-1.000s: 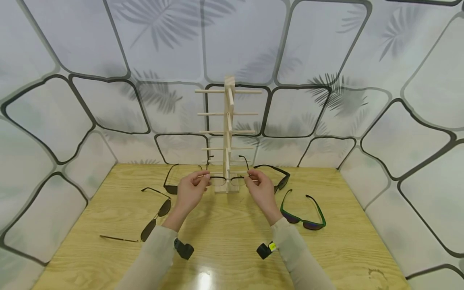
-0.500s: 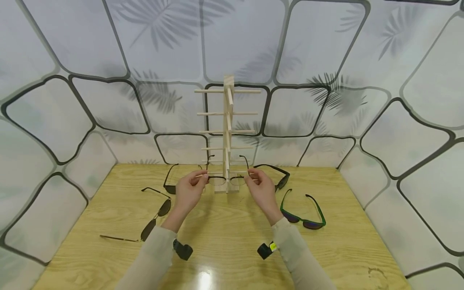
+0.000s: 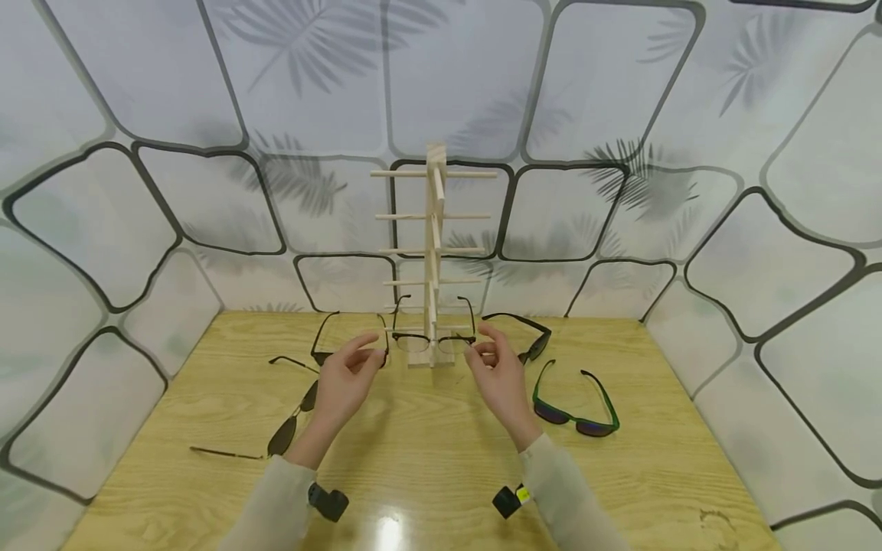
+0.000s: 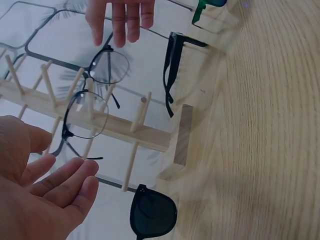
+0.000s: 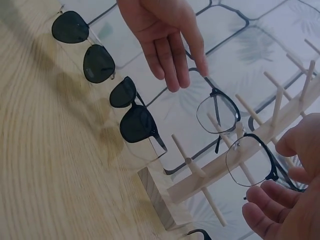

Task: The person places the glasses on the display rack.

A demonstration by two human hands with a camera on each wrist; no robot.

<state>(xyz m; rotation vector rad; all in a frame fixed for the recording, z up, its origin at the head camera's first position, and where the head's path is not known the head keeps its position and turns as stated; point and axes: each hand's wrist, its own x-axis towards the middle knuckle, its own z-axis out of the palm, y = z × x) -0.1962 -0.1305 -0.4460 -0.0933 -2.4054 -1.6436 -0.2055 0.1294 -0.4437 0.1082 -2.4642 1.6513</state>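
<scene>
A pair of clear-lensed eyeglasses [image 3: 413, 342] with dark upper rims sits on a low peg of the wooden display rack [image 3: 433, 229], temples pointing back. My left hand [image 3: 352, 380] is left of the eyeglasses and apart from them, fingers loosely extended, holding nothing. On the other side my right hand [image 3: 498, 373] is beside the right end of the frame, its thumb and fingers spread apart. In the right wrist view its fingertips [image 5: 254, 194] lie close to the frame's corner; whether they touch cannot be told. The left wrist view shows the eyeglasses [image 4: 86, 114] hanging between both hands.
Black sunglasses [image 3: 321, 358] lie behind my left hand, with gold-framed sunglasses [image 3: 282, 436] nearer. To the right are another black pair [image 3: 539, 346] and green-framed sunglasses [image 3: 594, 428]. The rack's upper pegs [image 3: 400, 174] stick out both sides. Patterned cloth walls [image 3: 331, 207] enclose the table.
Both hands let go of the eyeglasses, which stay on the rack. My left hand moved left and toward me; my right hand opened its pinch and shifted slightly.
</scene>
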